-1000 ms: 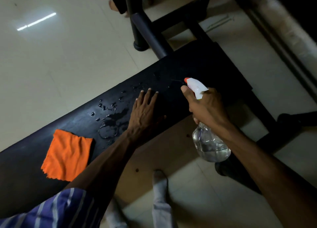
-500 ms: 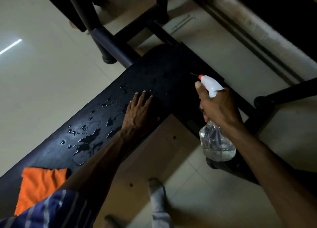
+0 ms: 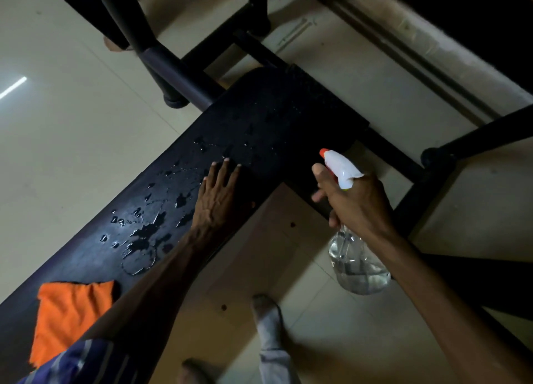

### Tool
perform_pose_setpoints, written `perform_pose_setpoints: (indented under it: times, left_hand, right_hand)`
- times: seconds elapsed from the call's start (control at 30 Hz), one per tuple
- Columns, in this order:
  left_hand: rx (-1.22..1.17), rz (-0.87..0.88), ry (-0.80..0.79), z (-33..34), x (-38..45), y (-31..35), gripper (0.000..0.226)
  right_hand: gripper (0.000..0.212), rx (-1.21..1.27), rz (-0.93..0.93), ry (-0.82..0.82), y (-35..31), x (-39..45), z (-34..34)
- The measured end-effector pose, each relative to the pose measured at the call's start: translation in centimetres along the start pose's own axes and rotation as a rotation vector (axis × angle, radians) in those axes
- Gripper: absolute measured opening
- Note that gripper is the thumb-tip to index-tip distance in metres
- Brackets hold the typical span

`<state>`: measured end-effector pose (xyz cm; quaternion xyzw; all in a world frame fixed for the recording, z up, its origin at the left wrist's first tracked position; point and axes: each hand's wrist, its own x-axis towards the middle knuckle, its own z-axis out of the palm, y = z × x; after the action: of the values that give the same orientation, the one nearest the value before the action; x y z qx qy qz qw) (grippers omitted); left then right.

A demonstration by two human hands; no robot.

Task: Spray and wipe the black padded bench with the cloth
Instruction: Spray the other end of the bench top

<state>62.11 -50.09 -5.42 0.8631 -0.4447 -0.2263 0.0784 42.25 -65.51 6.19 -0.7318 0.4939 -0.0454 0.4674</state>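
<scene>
Spraying step in hand: right hand (image 3: pixel 354 201) fingers grip the spray bottle (image 3: pixel 356 256); left hand (image 3: pixel 220 196) lies flat, fingers open, on the wet bench (image 3: pixel 259 118). Next move calls for fetching the orange cloth (image 3: pixel 70 311) from the bench.

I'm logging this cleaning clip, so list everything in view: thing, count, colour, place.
bench: one, black, runs diagonally across the view
droplets: many, clear, on the bench's middle
cloth: one, orange, on the bench's near end
spray bottle: one, clear with white head and orange nozzle, held beside the bench
frame: black bars, beyond the bench
floor: pale tiles
left hand: flat on the bench, open
right hand: grip shut on the spray bottle
sleeve: striped blue, bottom left
feet: in pale socks, on the floor
</scene>
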Motion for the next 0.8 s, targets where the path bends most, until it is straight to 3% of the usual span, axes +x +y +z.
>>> perform_pose_setpoints:
  times: [0.2,0.33,0.47,0.63,0.7,0.8]
  left_hand:
    - [-0.004,-0.079,-0.015,0.3,-4.1,-2.7,0.098]
    - [-0.006,-0.129,0.013,0.5,-6.8,-4.6,0.096]
    - [-0.009,-0.19,0.013,0.5,-8.9,-6.1,0.096]
    - [-0.037,-0.245,0.016,0.4,-11.1,-8.0,0.093]
    - [-0.047,-0.263,0.01,0.3,-11.7,-8.4,0.094]
    - [-0.071,-0.282,0.059,0.1,-12.4,-9.0,0.089]
  right_hand:
    - [0.045,-0.099,-0.033,-0.043,-0.5,-2.7,3.2]
    - [0.046,-0.035,-0.017,-0.179,-0.9,-4.2,5.2]
    - [0.044,-0.183,-0.03,-0.164,-1.1,-5.5,7.3]
    - [0.047,-0.103,-0.009,-0.305,-1.5,-7.1,9.4]
    - [0.059,-0.201,-0.019,-0.294,-1.7,-7.4,10.4]
    - [0.051,-0.306,-0.086,-0.285,-1.5,-7.7,11.9]
